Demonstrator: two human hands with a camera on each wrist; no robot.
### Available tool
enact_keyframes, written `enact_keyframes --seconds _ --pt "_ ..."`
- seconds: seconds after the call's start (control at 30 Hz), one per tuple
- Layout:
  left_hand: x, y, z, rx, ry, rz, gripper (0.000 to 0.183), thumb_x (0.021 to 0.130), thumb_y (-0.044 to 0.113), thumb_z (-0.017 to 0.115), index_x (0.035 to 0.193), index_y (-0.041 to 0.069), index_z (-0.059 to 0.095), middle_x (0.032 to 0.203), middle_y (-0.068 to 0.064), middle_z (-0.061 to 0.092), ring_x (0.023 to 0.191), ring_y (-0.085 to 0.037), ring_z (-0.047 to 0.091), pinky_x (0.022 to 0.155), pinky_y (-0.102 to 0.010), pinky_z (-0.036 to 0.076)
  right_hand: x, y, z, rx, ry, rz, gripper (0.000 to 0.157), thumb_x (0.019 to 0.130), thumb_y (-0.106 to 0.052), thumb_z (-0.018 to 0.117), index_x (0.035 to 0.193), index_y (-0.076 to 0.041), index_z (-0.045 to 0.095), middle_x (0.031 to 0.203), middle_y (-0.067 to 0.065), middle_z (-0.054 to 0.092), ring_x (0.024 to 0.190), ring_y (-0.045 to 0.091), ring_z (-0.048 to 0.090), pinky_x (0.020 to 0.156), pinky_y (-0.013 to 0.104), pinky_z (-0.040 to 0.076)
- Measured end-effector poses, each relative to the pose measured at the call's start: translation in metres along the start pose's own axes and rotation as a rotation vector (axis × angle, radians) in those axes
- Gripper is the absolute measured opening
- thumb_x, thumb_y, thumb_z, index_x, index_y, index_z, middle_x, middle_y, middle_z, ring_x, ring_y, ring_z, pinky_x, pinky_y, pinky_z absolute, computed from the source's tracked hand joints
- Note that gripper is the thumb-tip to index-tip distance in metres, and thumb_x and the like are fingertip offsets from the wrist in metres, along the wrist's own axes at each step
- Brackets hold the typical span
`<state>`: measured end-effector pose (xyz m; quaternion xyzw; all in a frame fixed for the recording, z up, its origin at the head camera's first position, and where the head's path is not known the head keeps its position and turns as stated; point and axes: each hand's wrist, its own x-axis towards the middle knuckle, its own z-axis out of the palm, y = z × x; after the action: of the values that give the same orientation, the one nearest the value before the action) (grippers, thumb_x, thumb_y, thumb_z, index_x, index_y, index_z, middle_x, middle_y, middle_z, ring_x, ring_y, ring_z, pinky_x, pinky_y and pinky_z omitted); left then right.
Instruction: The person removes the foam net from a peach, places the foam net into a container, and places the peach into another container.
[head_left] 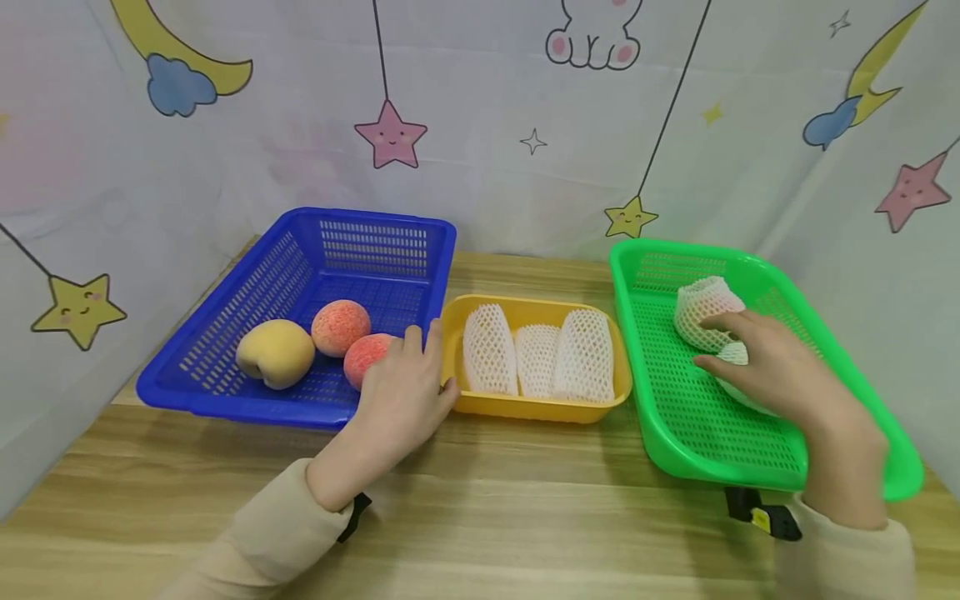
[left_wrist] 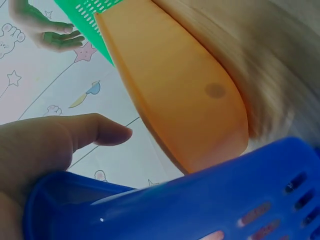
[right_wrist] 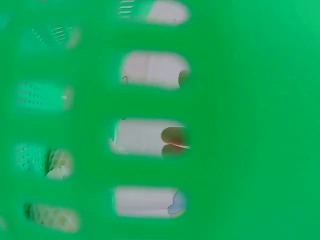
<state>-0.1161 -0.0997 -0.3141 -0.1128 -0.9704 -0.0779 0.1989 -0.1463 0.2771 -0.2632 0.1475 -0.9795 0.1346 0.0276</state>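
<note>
My left hand (head_left: 405,387) hovers at the right front corner of a blue basket (head_left: 247,408), its fingers extended and overlapping a red peach (head_left: 363,358). Another red peach (head_left: 341,327) and a yellow peach (head_left: 276,354) lie beside it. In the left wrist view the thumb (left_wrist: 107,131) stretches out above the blue rim, holding nothing. Over a green basket (head_left: 660,417), my right hand (head_left: 783,367) has thumb and fingers spread apart. Below and beside it sit two fruits in white foam nets, a rear one (head_left: 697,317) and a front one (head_left: 738,393) partly hidden by the hand.
Between the baskets stands a yellow tray (head_left: 525,407) with three white foam net sleeves (head_left: 585,354). A wooden table (head_left: 525,517) carries everything. Behind hangs a printed cloth (head_left: 480,200). The green basket's slotted wall (right_wrist: 250,120) fills the right wrist view.
</note>
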Motion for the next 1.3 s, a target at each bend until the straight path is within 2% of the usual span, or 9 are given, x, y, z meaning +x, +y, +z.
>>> enact_keyframes --seconds 0.13,0.3,0.53,0.8,1.0,1.17,1.3 --pt "-0.001 0.001 0.004 0.008 0.014 -0.001 0.065 0.078 0.022 0.07 0.133 -0.007 0.049 0.1 -0.022 0.058 0.081 -0.033 0.06 0.046 -0.039 0.049 0.001 0.007 0.0 -0.008 -0.004 0.017 0.052 0.093 -0.029 0.061 0.132 0.003 0.05 0.135 0.031 0.048 0.127 0.053 0.034 0.102 0.065 0.028" --pt "-0.002 0.001 0.007 0.01 0.036 0.006 0.067 0.076 0.019 0.07 0.134 -0.007 0.047 0.103 -0.022 0.056 0.084 -0.033 0.06 0.046 -0.039 0.05 0.0 0.021 0.004 -0.026 0.01 0.025 0.051 0.092 -0.027 0.062 0.129 0.006 0.05 0.131 0.034 0.047 0.123 0.053 0.036 0.098 0.064 0.03" --pt "-0.002 0.002 0.007 0.013 0.019 -0.002 0.067 0.077 0.019 0.069 0.135 -0.006 0.046 0.106 -0.022 0.056 0.085 -0.033 0.059 0.047 -0.039 0.05 -0.004 0.043 0.009 -0.043 -0.008 0.056 0.054 0.091 -0.029 0.063 0.128 0.008 0.05 0.128 0.038 0.044 0.118 0.057 0.035 0.094 0.067 0.03" --pt "-0.002 0.003 0.006 0.018 0.005 -0.006 0.066 0.078 0.017 0.067 0.136 -0.006 0.045 0.105 -0.022 0.055 0.084 -0.032 0.059 0.048 -0.039 0.05 -0.002 0.059 0.015 -0.082 -0.108 0.154 0.082 0.088 -0.041 0.064 0.146 0.002 0.026 0.142 0.04 0.026 0.124 0.064 0.021 0.086 0.078 0.028" --pt "-0.002 0.003 0.006 0.021 -0.003 -0.014 0.066 0.078 0.017 0.067 0.136 -0.005 0.045 0.106 -0.021 0.055 0.085 -0.032 0.059 0.048 -0.039 0.05 -0.003 0.066 0.018 -0.115 -0.146 0.202 0.09 0.083 -0.04 0.068 0.148 0.002 0.021 0.144 0.038 0.021 0.124 0.064 0.016 0.086 0.078 0.025" --pt "-0.001 0.003 0.007 0.032 0.013 -0.007 0.066 0.077 0.018 0.067 0.135 -0.006 0.046 0.106 -0.022 0.055 0.085 -0.033 0.059 0.047 -0.039 0.05 -0.001 0.071 0.022 -0.211 -0.179 0.191 0.095 0.08 -0.037 0.07 0.148 0.005 0.018 0.142 0.039 0.022 0.124 0.063 0.018 0.09 0.078 0.024" --pt "-0.002 0.003 0.008 0.053 0.036 0.001 0.066 0.076 0.017 0.067 0.134 -0.006 0.046 0.104 -0.021 0.055 0.084 -0.033 0.059 0.046 -0.038 0.05 0.003 0.076 0.028 -0.286 -0.165 0.148 0.091 0.08 -0.034 0.071 0.146 0.006 0.023 0.139 0.038 0.03 0.122 0.061 0.025 0.093 0.077 0.025"
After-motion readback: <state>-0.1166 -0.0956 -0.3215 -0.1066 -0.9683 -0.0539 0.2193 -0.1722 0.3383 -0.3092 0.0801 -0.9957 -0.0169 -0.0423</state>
